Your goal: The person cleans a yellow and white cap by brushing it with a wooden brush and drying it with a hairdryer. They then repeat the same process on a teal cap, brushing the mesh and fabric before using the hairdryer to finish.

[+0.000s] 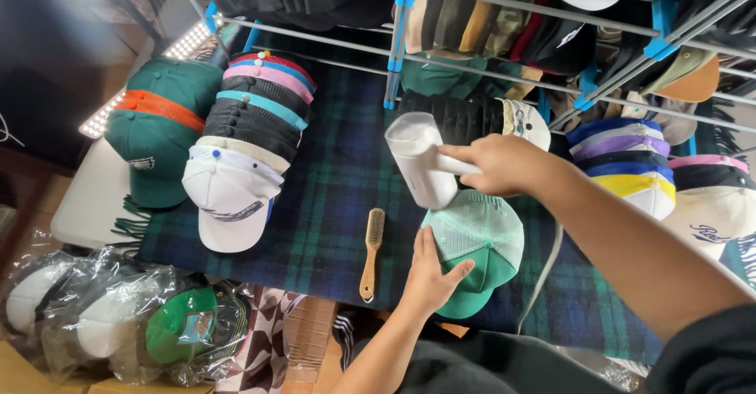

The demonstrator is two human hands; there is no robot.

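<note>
The right hand [504, 164] is clamped around the handle of a white steamer [419, 160], whose broad head tilts down to the mesh back of a green cap [480, 248]. The left hand [431, 274] lies flat and open on that cap, palm on the near left side of its crown, thumb stretched toward the brim, holding nothing. The two hands are apart, with the cap's mesh between them. A white cord [542, 272] drops from under the right forearm toward the near edge.

The cap rests on a dark blue and green plaid blanket [339, 181], near its front edge and right of the middle. Just left of the cap, a wooden brush [371, 252] lies lengthwise, bristles at the far end, handle pointing to the near edge, touching neither hand.

Farther left, toward the blanket's left edge, stands a nested row of caps [244, 146] with a white one at the front and black, teal, pink and red bands behind. Beside it, a stack of dark green caps [153, 130] bears an orange band. At the right edge another row [630, 166] shows blue, purple and yellow brims over white.

A metal rack [504, 4] with blue joints crosses the far side, hung with more caps in tan, olive, black and white.

Below the front left corner, clear plastic bags [118, 319] hold white caps and one green cap with a small pale label on it.
</note>
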